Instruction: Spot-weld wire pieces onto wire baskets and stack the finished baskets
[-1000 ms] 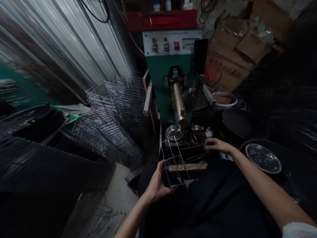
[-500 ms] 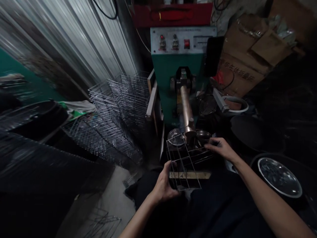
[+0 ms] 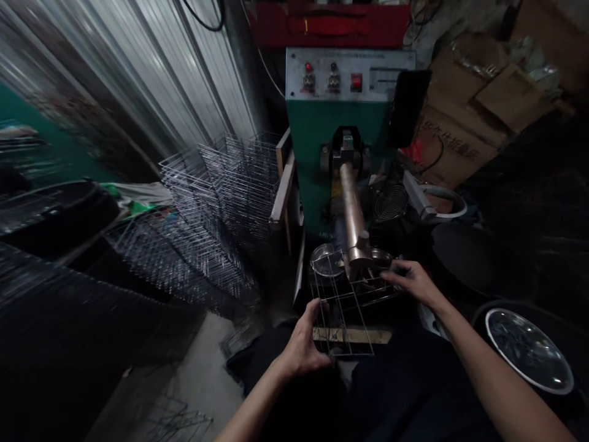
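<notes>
1. Wire frame (image 3: 338, 298): open grid of thin metal wire. Should be light, easy to lift and tilt with one hand.
2. Stiffness: I'd expect it to keep its shape, but single wires could bend if I squeeze mid-span. Not fragile; bare metal may slide a bit in the fingers.
3. Best hold, my judgement: the outer edge, thumb and fingers spread along one side, so it can't twist. Cut ends might scratch.
4. Left hand (image 3: 304, 347): in a wide C on the frame's left edge, index finger up the side, thumb near the bottom corner. It has the frame.
5. Right hand (image 3: 414, 285): narrow pinch, thumb and finger together on a thin wire (image 3: 368, 280) running right from the frame. Can't tell if that wire is loose or part of it. Looks springy, so gripping near the end seems right.
6. Position: frame sits between my hands, right of the left one, left of the right one, over my lap. Wooden strip (image 3: 377, 336) shows behind its lower part.
7. Far end is up by the copper-coloured arm (image 3: 353, 209) and the shallow metal bowl (image 3: 324, 263); too dark to tell whether it touches either.
</notes>
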`<state>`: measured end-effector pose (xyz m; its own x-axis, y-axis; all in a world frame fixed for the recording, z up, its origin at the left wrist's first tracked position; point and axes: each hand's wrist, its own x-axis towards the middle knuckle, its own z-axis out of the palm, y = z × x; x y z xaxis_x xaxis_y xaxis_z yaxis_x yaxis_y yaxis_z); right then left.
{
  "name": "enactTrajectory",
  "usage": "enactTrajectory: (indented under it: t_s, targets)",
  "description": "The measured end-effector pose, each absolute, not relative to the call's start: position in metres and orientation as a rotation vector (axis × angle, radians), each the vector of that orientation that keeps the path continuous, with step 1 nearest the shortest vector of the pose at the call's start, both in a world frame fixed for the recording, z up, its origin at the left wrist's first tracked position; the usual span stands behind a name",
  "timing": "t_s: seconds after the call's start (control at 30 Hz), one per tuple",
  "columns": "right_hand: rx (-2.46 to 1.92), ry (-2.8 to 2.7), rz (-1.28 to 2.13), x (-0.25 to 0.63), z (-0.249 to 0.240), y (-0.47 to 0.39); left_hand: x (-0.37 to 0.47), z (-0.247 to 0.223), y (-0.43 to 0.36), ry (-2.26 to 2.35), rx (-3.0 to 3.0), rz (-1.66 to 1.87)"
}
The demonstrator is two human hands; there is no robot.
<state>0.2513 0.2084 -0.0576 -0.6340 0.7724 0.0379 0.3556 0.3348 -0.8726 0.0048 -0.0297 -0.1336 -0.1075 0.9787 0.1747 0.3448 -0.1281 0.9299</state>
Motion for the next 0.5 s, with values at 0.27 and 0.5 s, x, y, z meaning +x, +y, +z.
enactTrajectory:
  t_s: [0.27,0.5]
  targets:
    - [-0.964,-2.125,1.21,0.249,-0.056,0.21,0.002,-0.121,-0.025,1.502,1.526,1.213]
    - [-0.957,-2.036,1.117,0.255,-0.051,0.202,0.004,-0.118,-0.022,1.509,1.509,1.229]
